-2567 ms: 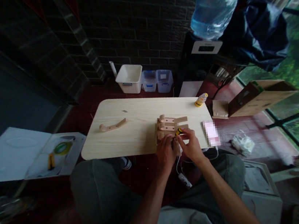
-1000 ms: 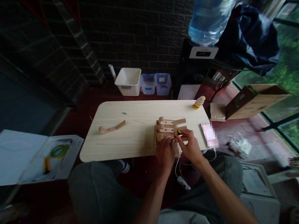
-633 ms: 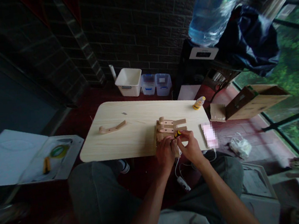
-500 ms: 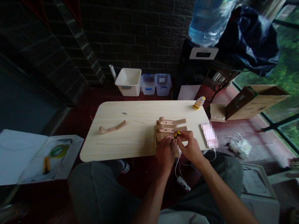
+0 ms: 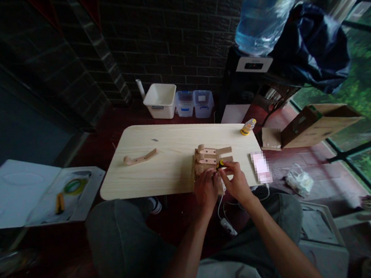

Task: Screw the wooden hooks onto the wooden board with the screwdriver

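A wooden assembly [image 5: 195, 160] lies at the front right of the table, with curved wooden hooks [image 5: 207, 160] side by side on it and dark dots along their straps. My left hand [image 5: 206, 188] is closed over its near end, fingers pressed on the wood. In my right hand [image 5: 235, 182] is a small yellow-and-black screwdriver [image 5: 221, 164], pinched between thumb and fingers close to my left fingertips. The tool's tip is hidden. Apart from these, a loose wooden hook [image 5: 140, 157] rests on the left side of the table.
On the pale table [image 5: 168, 136] are a yellow-capped bottle [image 5: 248, 127], a small grey piece [image 5: 154, 140] and a blurred-out phone-like object [image 5: 260, 167] at the right edge. An open white case [image 5: 86, 193] stands left. Bins [image 5: 160, 101] and a cardboard box [image 5: 300, 130] sit beyond.
The screwdriver handle has turned slightly in my right fingers. Both hands stay at the same spot on the assembly; the view has shifted a little.
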`<action>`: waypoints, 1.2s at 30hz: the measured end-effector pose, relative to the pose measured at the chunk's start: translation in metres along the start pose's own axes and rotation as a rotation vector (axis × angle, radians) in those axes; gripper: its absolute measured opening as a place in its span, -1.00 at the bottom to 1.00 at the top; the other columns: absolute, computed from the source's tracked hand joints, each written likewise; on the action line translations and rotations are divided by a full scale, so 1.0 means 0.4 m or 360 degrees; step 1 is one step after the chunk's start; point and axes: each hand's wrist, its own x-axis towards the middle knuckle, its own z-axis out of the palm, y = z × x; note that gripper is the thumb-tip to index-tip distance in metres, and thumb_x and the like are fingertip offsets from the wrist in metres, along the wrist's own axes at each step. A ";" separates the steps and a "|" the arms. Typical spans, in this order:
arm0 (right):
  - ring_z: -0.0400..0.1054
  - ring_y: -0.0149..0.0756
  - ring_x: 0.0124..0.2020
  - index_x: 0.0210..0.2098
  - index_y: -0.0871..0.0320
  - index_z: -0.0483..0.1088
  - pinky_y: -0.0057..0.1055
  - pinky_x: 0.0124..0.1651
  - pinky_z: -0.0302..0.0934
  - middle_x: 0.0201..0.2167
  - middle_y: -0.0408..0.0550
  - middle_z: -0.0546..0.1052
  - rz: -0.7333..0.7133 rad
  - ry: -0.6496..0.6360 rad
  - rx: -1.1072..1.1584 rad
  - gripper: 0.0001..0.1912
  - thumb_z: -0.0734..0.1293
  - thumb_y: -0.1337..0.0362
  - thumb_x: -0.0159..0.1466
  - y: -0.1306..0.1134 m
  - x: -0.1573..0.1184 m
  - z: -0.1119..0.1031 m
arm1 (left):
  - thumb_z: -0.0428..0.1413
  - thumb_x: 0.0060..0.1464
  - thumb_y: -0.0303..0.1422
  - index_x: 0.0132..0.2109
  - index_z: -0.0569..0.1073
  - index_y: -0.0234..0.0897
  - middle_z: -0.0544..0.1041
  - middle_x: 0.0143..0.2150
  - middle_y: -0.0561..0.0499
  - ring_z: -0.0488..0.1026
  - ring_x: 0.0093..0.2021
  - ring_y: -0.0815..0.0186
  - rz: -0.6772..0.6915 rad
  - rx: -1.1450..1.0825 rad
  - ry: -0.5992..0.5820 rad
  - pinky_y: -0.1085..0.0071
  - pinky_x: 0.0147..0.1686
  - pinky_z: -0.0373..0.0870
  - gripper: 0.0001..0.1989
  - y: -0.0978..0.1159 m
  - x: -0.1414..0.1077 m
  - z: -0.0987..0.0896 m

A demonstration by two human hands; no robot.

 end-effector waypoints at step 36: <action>0.61 -0.14 -0.12 0.11 0.11 0.32 -0.14 -0.09 0.58 -0.05 0.12 0.59 -0.0053 0.0040 -0.0006 -0.68 0.35 0.15 0.42 0.026 -0.019 -0.002 | 0.06 0.36 -0.29 -0.04 0.51 -0.19 0.65 -0.01 -0.07 0.59 0.02 0.17 0.0005 0.0034 0.0030 0.21 0.03 0.50 -0.84 0.004 0.000 -0.001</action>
